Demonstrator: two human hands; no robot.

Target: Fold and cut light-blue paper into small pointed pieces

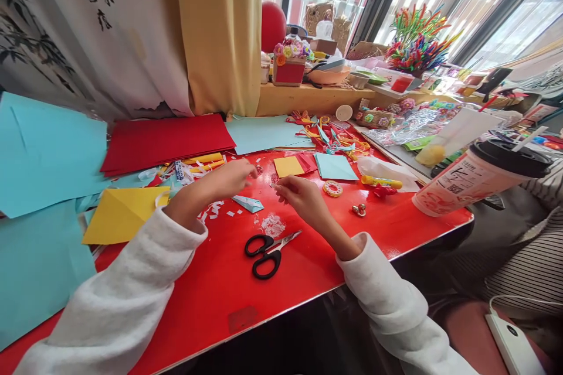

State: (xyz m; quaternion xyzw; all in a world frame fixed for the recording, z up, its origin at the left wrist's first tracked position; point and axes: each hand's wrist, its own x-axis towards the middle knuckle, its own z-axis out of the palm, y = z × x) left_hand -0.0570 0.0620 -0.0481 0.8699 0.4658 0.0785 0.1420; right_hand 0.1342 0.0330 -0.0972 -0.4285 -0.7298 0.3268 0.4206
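My left hand (235,179) hovers over the red table with fingers loosely bent and slightly apart, and I see nothing in them. Facing it, my right hand (301,196) has its thumb and fingertips pinched together; a tiny pale bit shows at the tips, too small to name. Under and between the hands lies a folded light-blue paper strip (248,204) beside white paper scraps (215,209). A pile of white shreds (273,225) is nearer to me. Black-handled scissors (269,253) rest on the table, blades slightly parted, pointing right.
Yellow (288,166) and light-blue paper squares (336,166) lie beyond my right hand. A tape roll (332,188), a yellow glue stick (382,181) and a tall drink cup (470,181) stand or lie rightward. Large blue sheets (39,269) and red paper (169,142) cover the left and back.
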